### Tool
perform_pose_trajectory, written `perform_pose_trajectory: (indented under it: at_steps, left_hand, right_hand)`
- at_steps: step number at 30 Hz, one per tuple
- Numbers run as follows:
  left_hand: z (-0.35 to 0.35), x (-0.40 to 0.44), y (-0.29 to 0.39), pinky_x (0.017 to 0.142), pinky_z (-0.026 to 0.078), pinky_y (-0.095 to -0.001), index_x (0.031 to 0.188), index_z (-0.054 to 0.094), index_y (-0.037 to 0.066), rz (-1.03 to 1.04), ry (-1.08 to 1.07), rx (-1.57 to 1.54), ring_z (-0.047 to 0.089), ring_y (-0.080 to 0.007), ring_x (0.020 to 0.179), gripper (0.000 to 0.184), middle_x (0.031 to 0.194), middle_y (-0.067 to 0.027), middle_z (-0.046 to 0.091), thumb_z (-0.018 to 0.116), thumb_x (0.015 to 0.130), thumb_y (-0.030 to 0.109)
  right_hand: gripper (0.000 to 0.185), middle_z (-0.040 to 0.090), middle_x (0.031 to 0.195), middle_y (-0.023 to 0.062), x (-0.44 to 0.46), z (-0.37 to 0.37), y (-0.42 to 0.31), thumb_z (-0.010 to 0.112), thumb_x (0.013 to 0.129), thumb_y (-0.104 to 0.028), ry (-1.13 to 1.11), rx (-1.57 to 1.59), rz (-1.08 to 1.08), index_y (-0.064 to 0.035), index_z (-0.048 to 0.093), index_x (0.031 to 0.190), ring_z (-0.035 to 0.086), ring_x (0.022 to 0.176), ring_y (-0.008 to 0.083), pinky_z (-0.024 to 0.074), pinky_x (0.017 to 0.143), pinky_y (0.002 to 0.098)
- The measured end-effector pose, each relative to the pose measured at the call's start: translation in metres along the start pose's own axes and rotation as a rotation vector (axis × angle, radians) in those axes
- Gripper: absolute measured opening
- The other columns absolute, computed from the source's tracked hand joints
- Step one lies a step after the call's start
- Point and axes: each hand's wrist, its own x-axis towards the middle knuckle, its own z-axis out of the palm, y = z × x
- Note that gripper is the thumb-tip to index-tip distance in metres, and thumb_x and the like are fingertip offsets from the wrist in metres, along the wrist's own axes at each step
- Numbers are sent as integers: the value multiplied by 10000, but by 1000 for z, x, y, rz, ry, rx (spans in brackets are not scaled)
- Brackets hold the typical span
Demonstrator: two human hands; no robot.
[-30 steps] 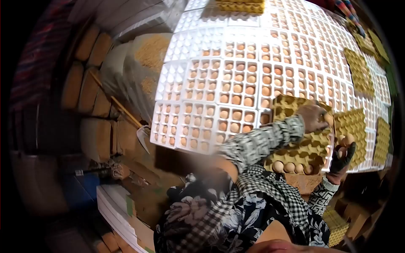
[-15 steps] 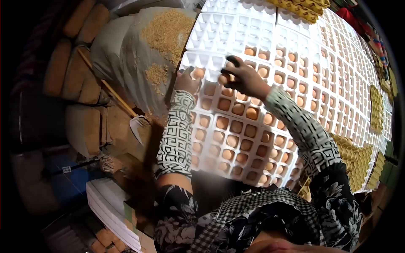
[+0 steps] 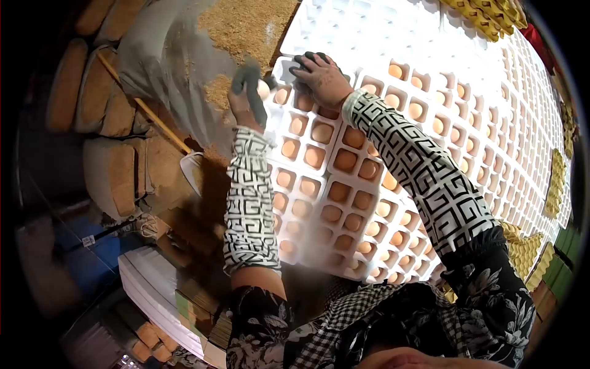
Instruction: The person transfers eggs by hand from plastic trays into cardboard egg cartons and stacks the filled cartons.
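Observation:
My left hand (image 3: 247,95), in a glove with dark fingers, is at the left edge of the nearest white foam egg tray (image 3: 284,71). A pale egg (image 3: 263,90) sits between its thumb and fingers. My right hand (image 3: 324,81) rests over the far end of the same tray, fingers spread and pointing left, hiding some cells. Just below it are brown eggs (image 3: 297,125) in their cells. More filled cells run toward my body, including a brown egg (image 3: 314,156).
White trays (image 3: 350,27) extend beyond my hands, and egg-filled trays spread right. Yellow egg cartons (image 3: 482,15) lie on top at the far side. To the left stand a plastic sack (image 3: 157,67) with sawdust (image 3: 236,31) and a wooden-handled tool (image 3: 161,126).
My left hand has lifted up and left from the tray's edge with an egg. My right hand has shifted up and left, its fingers now spread over the tray. The view has shifted too.

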Motion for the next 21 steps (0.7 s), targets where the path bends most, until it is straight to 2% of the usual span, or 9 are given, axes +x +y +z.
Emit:
perform_pose_trajectory:
  at_steps: [3,5,7,10,11,13,15,17,21]
  left_hand:
    - [17,39,-27,917,500,-407,1217,573,-23,573,-99,648,634,-296,1027,319,1152,-177,641,590,923,98]
    - [34,34,-46,1086,363,-452,1349,554,168,281,-160,1326,467,-331,1311,456,1406,-170,499,603,897,196]
    - [35,18,-64,1123,316,-453,1371,541,231,448,-231,1754,403,-329,1357,464,1455,-171,439,569,909,271]
    - [49,9,-38,992,446,-478,1306,572,136,377,-162,1413,568,-396,1152,426,1257,-148,607,504,941,346]
    - [49,-11,-38,933,494,-388,1175,609,-34,738,-131,1398,637,-313,1048,314,1141,-163,652,586,914,138]
    - [77,-66,-14,898,511,-435,1216,624,26,811,-311,1015,642,-337,1001,358,1123,-186,657,647,897,187]
    - [99,-147,-25,840,530,-363,1214,622,-6,255,-537,495,661,-238,938,378,1070,-162,676,691,862,114]
    - [130,-239,-11,781,526,-304,1166,656,0,-5,-880,642,646,-151,936,334,1026,-108,693,693,857,123]
    - [187,-404,-1,775,509,-394,1054,689,45,-249,-1556,883,662,-304,826,351,880,-163,685,601,917,356]
  right_hand:
    - [496,473,1405,141,-16,-24,-13,645,883,-228,17,199,149,-135,531,1357,415,1329,331,328,1114,471]
    - [457,490,1394,161,-34,-80,-14,635,890,-187,45,507,265,-95,562,1332,443,1315,336,366,1099,433]
    - [433,502,1385,164,-71,-149,-11,640,890,-156,119,653,411,-78,578,1311,467,1302,334,391,1083,407]
    - [413,573,1325,130,-180,-259,39,633,904,-78,275,502,351,-46,568,1310,522,1262,268,415,1063,362]
    - [398,591,1312,116,-226,-304,47,635,908,-59,277,386,435,-32,572,1300,546,1238,234,423,1054,344]
    - [344,647,1239,107,-328,-385,42,613,936,-70,319,296,858,-10,590,1274,620,1123,189,462,1006,314]
    - [341,677,1176,115,-456,-444,36,611,960,-161,382,425,1106,-12,603,1267,658,1032,159,506,916,290]
    - [391,693,1127,127,-536,-503,-6,600,972,-256,-54,31,1426,-8,599,1274,656,1008,149,515,856,280]
    - [418,705,1061,139,-681,-518,-102,603,966,-315,-81,325,1671,-4,608,1246,653,940,184,509,813,301]
